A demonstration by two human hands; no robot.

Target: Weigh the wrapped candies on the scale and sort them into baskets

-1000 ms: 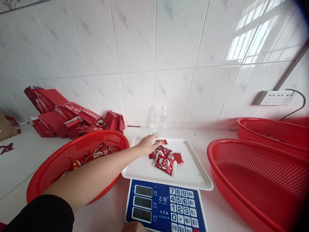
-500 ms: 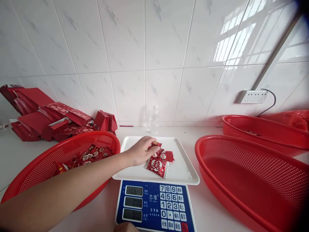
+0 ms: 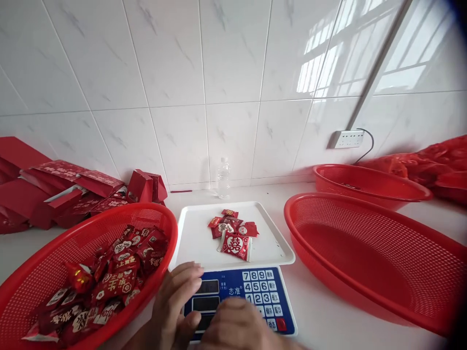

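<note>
My left hand [image 3: 178,301] hovers at the left edge of the blue-faced scale [image 3: 235,290], thumb apart from the fingers and nothing visible in it. My right hand [image 3: 237,325], smeared by motion, is over the lower part of the scale's key panel; its fingers look curled, but their grip is unclear. Beyond both hands, the white weighing tray [image 3: 189,243] bears several red wrapped sweets, the nearest being a red packet [image 3: 235,244] with a white emblem. At left, a red perforated basket [image 3: 166,214] holds many red sweet packets [image 3: 116,282]. The hands partly cover the displays and keys.
Red paper boxes [image 3: 69,189] are heaped behind the left basket. A clear plastic bottle [image 3: 224,180] stands by the tiled wall. At right are a large red basket [image 3: 350,248], a second red basket [image 3: 365,187] and red bags [image 3: 430,163]. A socket strip [image 3: 348,139] is on the wall.
My left hand has left the sweets on the tray and come back to the scale's near left side. My right hand has risen further over the keys. The view has shifted.
</note>
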